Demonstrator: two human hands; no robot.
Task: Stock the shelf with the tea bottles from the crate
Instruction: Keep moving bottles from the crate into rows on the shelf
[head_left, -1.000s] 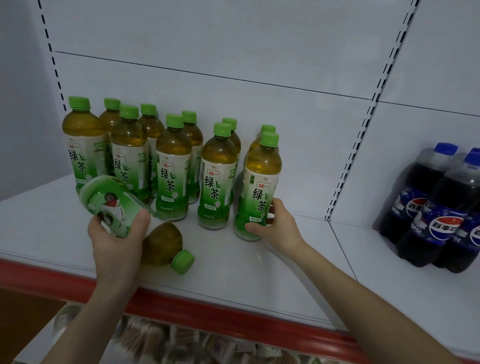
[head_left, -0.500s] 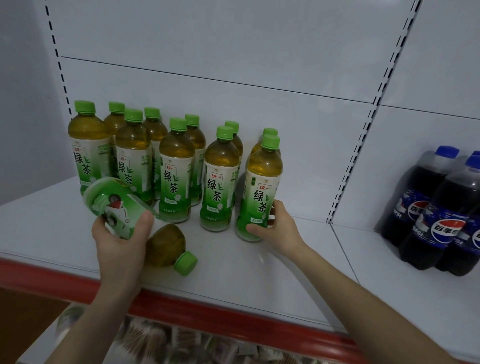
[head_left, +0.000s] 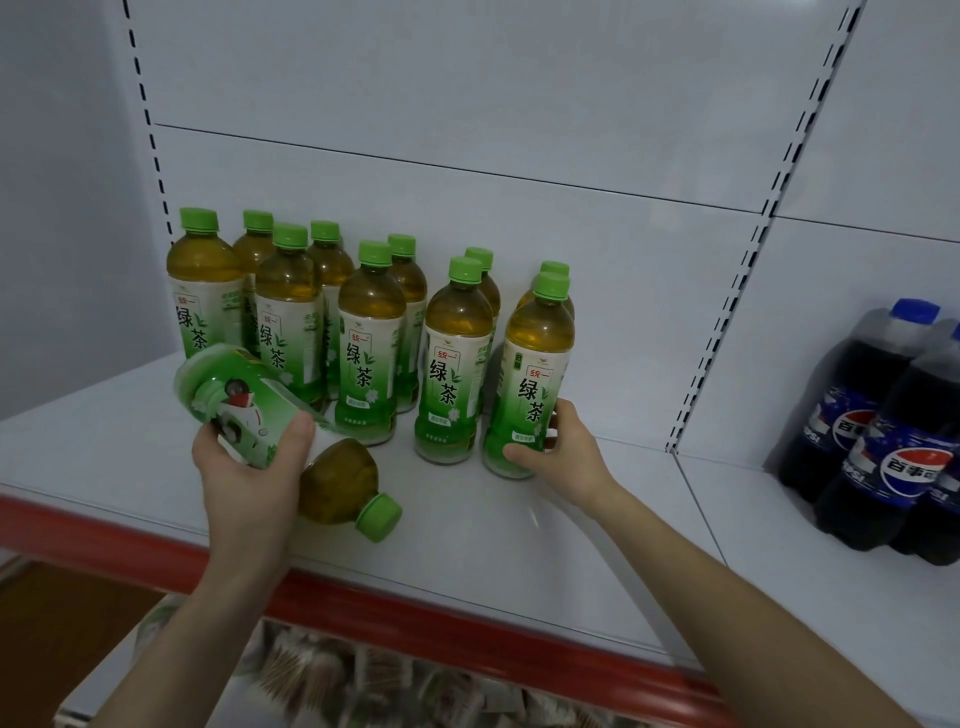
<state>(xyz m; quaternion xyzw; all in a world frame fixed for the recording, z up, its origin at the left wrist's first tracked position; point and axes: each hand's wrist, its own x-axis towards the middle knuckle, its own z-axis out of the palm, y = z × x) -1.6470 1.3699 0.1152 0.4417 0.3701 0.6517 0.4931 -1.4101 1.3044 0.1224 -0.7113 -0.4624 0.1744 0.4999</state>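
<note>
Nothing moved; stocking stalls. Your left hand (head_left: 249, 478) grips the tipped bottle (head_left: 236, 397) left of the row (head_left: 371, 358), your right hand (head_left: 563, 457) its rightmost bottle (head_left: 535, 374).

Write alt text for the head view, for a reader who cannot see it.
A person's left hand grips a tipped tea bottle, cap towards the viewer, while the right hand holds the base of an upright tea bottle. More tea bottles stand behind on the white shelf; dark cola bottles sit to the right.

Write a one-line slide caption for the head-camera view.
The left hand holds a tipped tea bottle while the right hand grips an upright bottle on the shelf.
</note>
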